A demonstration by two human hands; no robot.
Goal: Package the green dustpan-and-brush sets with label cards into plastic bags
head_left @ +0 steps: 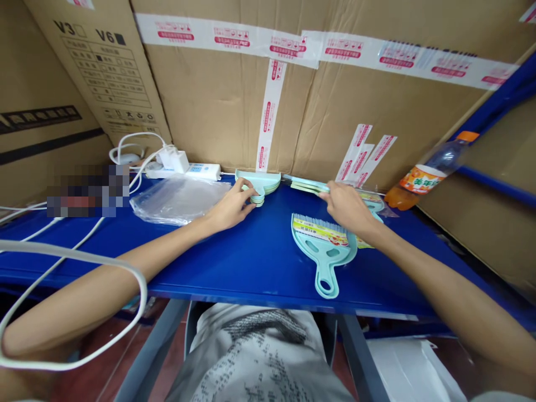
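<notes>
My left hand (234, 205) is closed, its thumb and fingertips pinching the short handle end of a small stack of mint-green dustpans (264, 180) by the cardboard wall. To the right, my right hand (347, 204) has its fingers closed on the end of a flat light-blue and pale-green piece (307, 185), seen nearly edge-on; its exact kind is unclear. Below that hand lies a mint dustpan with a brush (324, 248), bearing a yellow printed label, its looped handle towards me. Another mint piece with a handle (374, 206) is partly hidden behind my right hand and wrist.
Clear plastic bags (180, 198) lie left on the blue table (234, 262). Behind them is a white power strip (203, 171) with plugs. A white cable (142, 279) loops over my left forearm. An orange drink bottle (431, 173) leans at right. Cardboard (221, 106) walls the back.
</notes>
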